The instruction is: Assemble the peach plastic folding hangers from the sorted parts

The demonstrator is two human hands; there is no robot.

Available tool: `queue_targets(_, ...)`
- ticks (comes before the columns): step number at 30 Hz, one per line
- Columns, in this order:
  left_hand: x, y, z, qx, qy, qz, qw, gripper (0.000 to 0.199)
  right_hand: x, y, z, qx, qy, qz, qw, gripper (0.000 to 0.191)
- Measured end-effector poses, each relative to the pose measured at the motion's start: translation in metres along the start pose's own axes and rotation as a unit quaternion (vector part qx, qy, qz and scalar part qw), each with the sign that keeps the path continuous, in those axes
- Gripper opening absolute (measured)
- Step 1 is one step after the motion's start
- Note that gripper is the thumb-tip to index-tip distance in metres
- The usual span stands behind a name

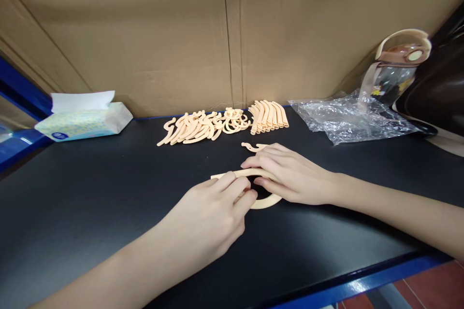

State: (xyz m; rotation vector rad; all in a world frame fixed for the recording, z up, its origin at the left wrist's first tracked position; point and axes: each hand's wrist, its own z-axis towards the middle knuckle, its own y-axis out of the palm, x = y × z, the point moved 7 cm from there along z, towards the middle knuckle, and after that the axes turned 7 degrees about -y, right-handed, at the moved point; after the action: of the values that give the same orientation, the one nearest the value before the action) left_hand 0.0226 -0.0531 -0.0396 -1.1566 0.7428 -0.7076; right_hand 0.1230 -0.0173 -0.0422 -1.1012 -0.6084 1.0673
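We have a cream curved piece (268, 201) on the black table (108, 198), in front of the row of tubes (268, 117). Our left hand (219, 205) pinches its left part, fingers bent and nearly closed. Our right hand (295, 174) grips its right side — thumb and fingers a bit apart, with the piece between them. A small hooked piece (249, 147) lies just in front of the tubes, wavy pieces (195, 128) are left of them, and a clear bag (348, 118) is right of them.

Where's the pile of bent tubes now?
Head view: the pile of bent tubes sits at the back of the table, right of centre, between the curved pieces and the clear plastic bag.
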Motion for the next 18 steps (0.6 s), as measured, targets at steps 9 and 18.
queue_targets(9,-0.0013,0.0005,0.0007,0.021,-0.002,0.016,1.0,0.026,0.0031,0.0011,-0.0019,-0.004,-0.001,-0.002,1.0,0.022)
queue_targets(18,-0.0031,-0.0009,0.0018,0.028,-0.012,0.015,0.999,0.023,0.0038,-0.0017,-0.0022,0.02,0.004,0.022,1.0,0.022)
